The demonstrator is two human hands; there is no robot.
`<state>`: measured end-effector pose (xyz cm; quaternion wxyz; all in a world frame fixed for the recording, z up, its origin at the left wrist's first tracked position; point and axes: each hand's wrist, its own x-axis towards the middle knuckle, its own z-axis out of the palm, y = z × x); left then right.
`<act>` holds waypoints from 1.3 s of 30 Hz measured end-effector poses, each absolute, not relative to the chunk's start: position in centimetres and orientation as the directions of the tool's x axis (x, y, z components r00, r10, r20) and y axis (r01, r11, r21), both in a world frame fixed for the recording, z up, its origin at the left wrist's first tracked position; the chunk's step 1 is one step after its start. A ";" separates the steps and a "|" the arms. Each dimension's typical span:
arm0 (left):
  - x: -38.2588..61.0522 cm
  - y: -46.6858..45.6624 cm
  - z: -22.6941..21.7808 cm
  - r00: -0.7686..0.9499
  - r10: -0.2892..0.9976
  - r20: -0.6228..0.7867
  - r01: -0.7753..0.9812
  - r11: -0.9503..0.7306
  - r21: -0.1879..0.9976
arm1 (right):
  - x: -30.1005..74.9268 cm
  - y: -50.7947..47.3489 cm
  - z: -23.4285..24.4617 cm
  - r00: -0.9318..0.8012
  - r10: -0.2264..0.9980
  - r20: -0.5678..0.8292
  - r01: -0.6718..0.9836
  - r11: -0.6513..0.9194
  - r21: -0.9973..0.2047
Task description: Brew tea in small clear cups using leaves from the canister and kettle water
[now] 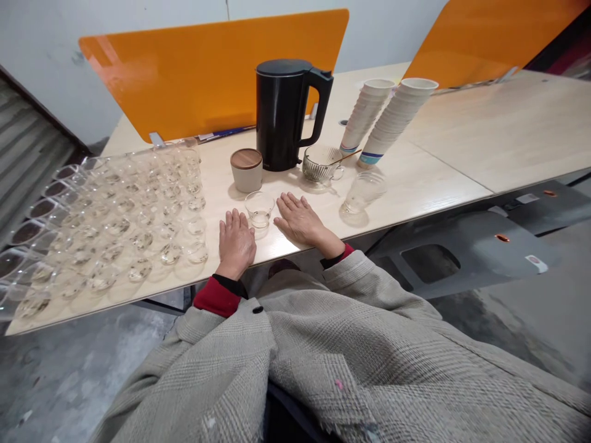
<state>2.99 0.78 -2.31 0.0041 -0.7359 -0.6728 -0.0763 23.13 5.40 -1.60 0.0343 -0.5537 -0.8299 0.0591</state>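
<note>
My left hand (236,242) and my right hand (300,219) lie flat on the pale wooden table (415,178), fingers stretched out, holding nothing. Between them stands a small clear glass cup (259,210), touched by neither hand. Behind it sit a beige jar with a wooden lid (246,170), a black electric kettle (286,114) and a ribbed glass mug with a spoon (322,163). A stack of clear plastic cups (364,191) lies tilted to the right of my right hand.
Many small clear glasses (120,215) stand in rows over the table's left part, some at the far left holding dark contents. Two stacks of white paper cups (383,120) lean at the back right. Orange dividers (207,74) border the table's far edge.
</note>
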 end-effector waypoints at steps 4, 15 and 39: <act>3.1 0.7 -2.2 0.083 0.991 0.101 0.991 -0.093 0.098 | 23.1 5.5 -1.7 -0.379 0.925 -0.019 0.916 0.372 -0.149; 3.2 0.4 -1.7 0.083 0.993 0.085 0.993 -0.090 0.078 | 22.9 5.3 -1.7 -0.375 0.927 -0.008 0.921 0.372 -0.114; 3.1 0.6 -1.9 0.086 0.992 0.097 0.990 -0.096 0.104 | 22.8 5.1 -0.9 -0.368 0.929 -0.050 0.923 0.357 -0.144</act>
